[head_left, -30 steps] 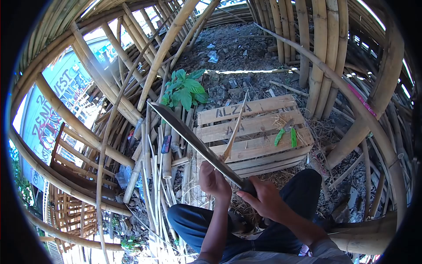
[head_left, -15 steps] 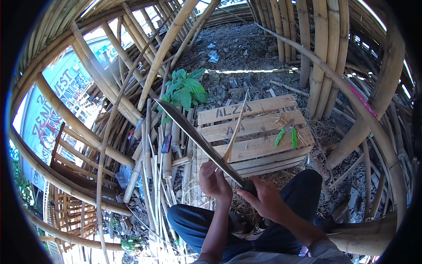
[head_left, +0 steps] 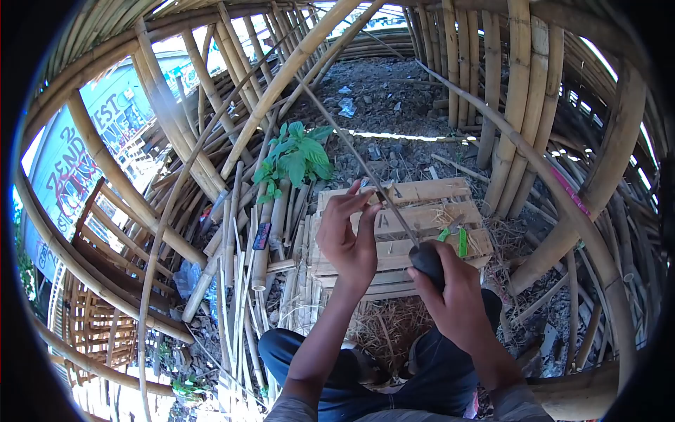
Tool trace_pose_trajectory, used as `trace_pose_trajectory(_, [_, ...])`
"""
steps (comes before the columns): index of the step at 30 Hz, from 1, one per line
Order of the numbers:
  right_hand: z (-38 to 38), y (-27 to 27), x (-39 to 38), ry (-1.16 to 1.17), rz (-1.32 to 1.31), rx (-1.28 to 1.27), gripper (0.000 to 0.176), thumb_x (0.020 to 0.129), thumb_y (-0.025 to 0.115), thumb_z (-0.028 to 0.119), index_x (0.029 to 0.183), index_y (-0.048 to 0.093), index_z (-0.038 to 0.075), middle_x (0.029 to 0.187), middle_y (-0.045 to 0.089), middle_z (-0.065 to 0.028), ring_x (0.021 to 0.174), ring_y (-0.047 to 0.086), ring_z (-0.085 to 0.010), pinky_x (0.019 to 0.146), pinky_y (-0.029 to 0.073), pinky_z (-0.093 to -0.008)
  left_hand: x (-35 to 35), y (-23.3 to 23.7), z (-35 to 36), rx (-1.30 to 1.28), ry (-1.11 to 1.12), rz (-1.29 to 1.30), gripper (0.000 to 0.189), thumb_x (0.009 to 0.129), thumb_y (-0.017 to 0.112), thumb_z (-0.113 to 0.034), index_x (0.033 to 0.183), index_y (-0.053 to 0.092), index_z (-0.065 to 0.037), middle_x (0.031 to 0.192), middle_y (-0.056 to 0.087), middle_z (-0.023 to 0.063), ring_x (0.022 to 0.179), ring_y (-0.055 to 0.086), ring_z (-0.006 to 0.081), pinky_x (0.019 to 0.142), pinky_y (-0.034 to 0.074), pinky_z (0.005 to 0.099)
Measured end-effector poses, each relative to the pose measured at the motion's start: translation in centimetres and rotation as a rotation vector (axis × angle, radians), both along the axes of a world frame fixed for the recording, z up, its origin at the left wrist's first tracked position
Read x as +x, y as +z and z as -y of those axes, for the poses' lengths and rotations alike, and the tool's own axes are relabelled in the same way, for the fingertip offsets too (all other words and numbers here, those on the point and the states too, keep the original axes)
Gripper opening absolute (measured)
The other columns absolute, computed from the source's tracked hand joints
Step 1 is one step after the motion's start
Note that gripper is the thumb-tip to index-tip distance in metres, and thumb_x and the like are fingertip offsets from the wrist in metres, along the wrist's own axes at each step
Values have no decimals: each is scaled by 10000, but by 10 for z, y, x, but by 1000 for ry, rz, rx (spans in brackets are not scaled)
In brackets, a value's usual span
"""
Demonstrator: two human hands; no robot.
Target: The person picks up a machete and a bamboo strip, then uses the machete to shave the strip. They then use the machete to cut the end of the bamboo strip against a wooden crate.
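My right hand (head_left: 455, 299) is wrapped round the dark rounded handle of a machete (head_left: 357, 158). Its long blade points away and up to the left, seen nearly edge-on. Just left of the blade, my left hand (head_left: 348, 239) is raised, with thumb and fingers pinched close to the metal. A thin bamboo strip appears to be in that pinch, mostly hidden by the fingers and seen almost end-on. Beneath both hands stands a slatted wooden crate (head_left: 439, 214), and a green-handled tool (head_left: 462, 241) lies on its top.
Cut bamboo poles and split strips (head_left: 235, 281) lie to the left, with a phone-like dark object (head_left: 261, 236) on them. A leafy plant (head_left: 299, 155) grows behind. Bamboo posts (head_left: 524, 105) and a slanting pole (head_left: 506, 119) rise on the right. Dry shavings (head_left: 401, 327) cover the ground.
Both hands have moved up and away from my body. The machete has turned from showing its blade's flat side to nearly edge-on, and the strip no longer shows at full length.
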State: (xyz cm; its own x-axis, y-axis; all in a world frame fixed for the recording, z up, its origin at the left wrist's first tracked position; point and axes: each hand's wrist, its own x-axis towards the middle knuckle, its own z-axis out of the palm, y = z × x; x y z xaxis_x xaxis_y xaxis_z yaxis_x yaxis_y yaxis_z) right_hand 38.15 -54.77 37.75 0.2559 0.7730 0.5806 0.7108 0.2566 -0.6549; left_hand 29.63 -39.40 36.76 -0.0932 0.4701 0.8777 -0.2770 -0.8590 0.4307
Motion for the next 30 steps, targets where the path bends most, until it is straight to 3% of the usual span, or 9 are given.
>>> trace_pose_trajectory(7, [2,19,-5,-97,105,76,376,883,628,120,1150,450,-76,905,617,-236,760,645,-387,661,511,-423,14,27,-5,26,42,-80,187,767,683,70,947,660,24,834,638,137,866,664,242,860,502,353])
trace_pose_trajectory(16, [12,27,-10,-165,125,83,386,896,618,135,1187,457,-62,872,612,-251,745,650,-385,628,514,-416,22,31,-10,-131,-62,-28,146,783,699,30,923,659,15,836,644,120,743,619,188,654,469,285])
trace_pose_trajectory(17, [9,24,-8,-164,132,82,386,896,618,135,1187,457,-62,872,612,-251,745,650,-385,628,514,-416,23,31,-10,-132,-62,-21,146,783,699,30,923,659,15,836,644,120,743,619,188,654,469,285])
trace_pose_trajectory(19, [4,17,-4,-169,99,33,369,902,612,144,1176,468,-57,869,611,-250,739,648,-384,627,512,-412,24,30,-9,-122,-119,-31,102,827,639,85,918,615,45,887,617,89,803,597,106,742,470,235])
trace_pose_trajectory(30, [0,11,-4,-255,129,60,388,902,616,150,1173,472,-88,875,611,-261,735,645,-398,647,516,-414,35,19,-10,-174,-149,-32,104,817,638,104,901,611,49,859,601,87,815,582,106,752,461,232])
